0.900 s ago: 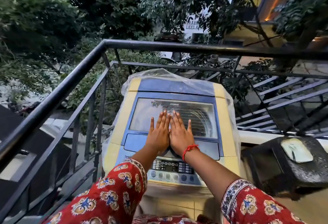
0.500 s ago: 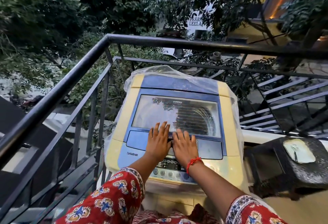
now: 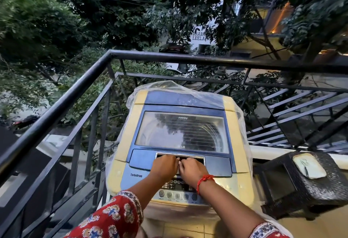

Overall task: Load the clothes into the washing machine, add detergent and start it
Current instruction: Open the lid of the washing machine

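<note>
**Washing machine lid: both hands in the handle recess, ready to lift**

Washing machine (image 3: 180, 143) stands at 12 o'clock from the person, in the balcony corner, its lid (image 3: 181, 130) shut and flat. Left hand (image 3: 164, 166) and right hand (image 3: 194, 168) sit side by side, touching, fingers curled down into the handle recess (image 3: 195, 157) at the lid's near edge; how firmly they hook it I cannot tell. No clothes or detergent show.

To do this well, I would pull up evenly with both hands so the folding lid hinges straight and does not twist.

Plastic cover (image 3: 188, 88) drapes the far end and may snag the lid. Railing (image 3: 169, 57) closes 9 to 12 o'clock just beside the machine; a dark stool (image 3: 301, 181) crowds 3 o'clock. Open room lies only upward and toward the person.
</note>
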`<action>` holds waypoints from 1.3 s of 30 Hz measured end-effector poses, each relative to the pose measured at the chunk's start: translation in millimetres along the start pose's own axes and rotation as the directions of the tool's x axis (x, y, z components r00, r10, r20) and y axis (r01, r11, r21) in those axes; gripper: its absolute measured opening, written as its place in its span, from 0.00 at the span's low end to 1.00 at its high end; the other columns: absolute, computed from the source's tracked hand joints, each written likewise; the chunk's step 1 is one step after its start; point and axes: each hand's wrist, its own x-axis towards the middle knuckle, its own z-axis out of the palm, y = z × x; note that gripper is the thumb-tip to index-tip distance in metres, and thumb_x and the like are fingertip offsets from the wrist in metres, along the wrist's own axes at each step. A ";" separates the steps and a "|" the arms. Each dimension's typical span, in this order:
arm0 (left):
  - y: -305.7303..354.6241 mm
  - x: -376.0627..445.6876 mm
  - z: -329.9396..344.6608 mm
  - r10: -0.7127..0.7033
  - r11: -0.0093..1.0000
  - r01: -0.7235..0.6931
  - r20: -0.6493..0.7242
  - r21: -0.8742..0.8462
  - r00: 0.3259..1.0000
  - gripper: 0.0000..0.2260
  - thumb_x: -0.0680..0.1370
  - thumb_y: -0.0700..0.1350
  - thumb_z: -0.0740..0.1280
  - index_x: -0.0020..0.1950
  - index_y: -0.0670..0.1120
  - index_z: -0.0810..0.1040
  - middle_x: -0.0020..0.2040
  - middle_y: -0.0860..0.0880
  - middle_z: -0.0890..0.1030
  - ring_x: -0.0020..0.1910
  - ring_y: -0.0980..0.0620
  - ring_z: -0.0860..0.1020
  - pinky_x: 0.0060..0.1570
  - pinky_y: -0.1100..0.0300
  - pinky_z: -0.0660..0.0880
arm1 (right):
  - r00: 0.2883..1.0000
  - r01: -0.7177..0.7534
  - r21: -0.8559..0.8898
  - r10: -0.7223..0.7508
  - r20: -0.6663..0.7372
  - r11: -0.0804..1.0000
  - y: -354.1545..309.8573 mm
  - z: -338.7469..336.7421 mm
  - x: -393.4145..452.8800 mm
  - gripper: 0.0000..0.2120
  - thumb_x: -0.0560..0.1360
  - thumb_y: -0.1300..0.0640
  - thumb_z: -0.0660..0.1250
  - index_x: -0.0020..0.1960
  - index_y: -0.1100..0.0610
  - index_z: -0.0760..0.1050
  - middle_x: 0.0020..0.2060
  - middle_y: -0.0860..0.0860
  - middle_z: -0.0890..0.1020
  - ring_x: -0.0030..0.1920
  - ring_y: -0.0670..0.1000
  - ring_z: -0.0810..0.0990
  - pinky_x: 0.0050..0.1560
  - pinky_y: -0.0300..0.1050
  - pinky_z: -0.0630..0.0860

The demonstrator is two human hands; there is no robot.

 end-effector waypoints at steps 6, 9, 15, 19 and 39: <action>0.6 8.3 -40.3 0.048 0.997 -0.057 -0.159 -0.054 0.986 0.22 0.80 0.56 0.54 0.42 0.44 0.80 0.41 0.42 0.84 0.42 0.40 0.82 0.37 0.54 0.73 | 0.988 0.023 0.008 -0.022 -0.154 1.000 -11.3 -41.8 4.2 0.22 0.79 0.44 0.51 0.37 0.55 0.75 0.39 0.56 0.83 0.41 0.59 0.81 0.35 0.47 0.71; 7.2 18.0 -73.1 0.075 0.993 -0.094 -0.212 -0.077 0.974 0.24 0.80 0.57 0.55 0.37 0.42 0.79 0.37 0.41 0.83 0.38 0.39 0.81 0.33 0.55 0.68 | 0.956 0.063 -0.063 -0.079 -0.284 0.996 -17.8 -66.1 10.5 0.23 0.79 0.45 0.51 0.39 0.56 0.78 0.38 0.55 0.84 0.40 0.59 0.82 0.35 0.48 0.71; 16.7 42.3 -137.4 0.099 0.982 -0.146 -0.327 -0.123 0.940 0.26 0.80 0.59 0.53 0.37 0.42 0.79 0.35 0.42 0.82 0.36 0.40 0.80 0.32 0.53 0.74 | 0.869 0.046 -0.163 -0.120 -0.479 0.986 -30.4 -120.0 35.3 0.26 0.78 0.44 0.50 0.39 0.56 0.80 0.36 0.56 0.85 0.38 0.59 0.82 0.35 0.48 0.73; 20.1 68.2 -173.6 0.108 0.975 -0.167 -0.339 -0.150 0.934 0.25 0.79 0.60 0.53 0.31 0.46 0.75 0.27 0.50 0.76 0.30 0.46 0.75 0.25 0.59 0.63 | 0.829 0.031 -0.170 -0.120 -0.547 0.985 -36.1 -158.2 56.4 0.28 0.78 0.42 0.48 0.36 0.56 0.79 0.33 0.54 0.84 0.36 0.58 0.82 0.33 0.49 0.74; 32.3 241.9 -284.1 0.099 0.977 -0.191 -0.598 -0.092 0.795 0.25 0.77 0.59 0.55 0.28 0.44 0.71 0.24 0.49 0.72 0.26 0.44 0.72 0.26 0.60 0.60 | 0.739 0.086 -0.225 -0.214 -0.638 0.970 -29.1 -293.9 221.2 0.24 0.78 0.47 0.52 0.30 0.55 0.74 0.32 0.55 0.83 0.36 0.59 0.82 0.31 0.45 0.65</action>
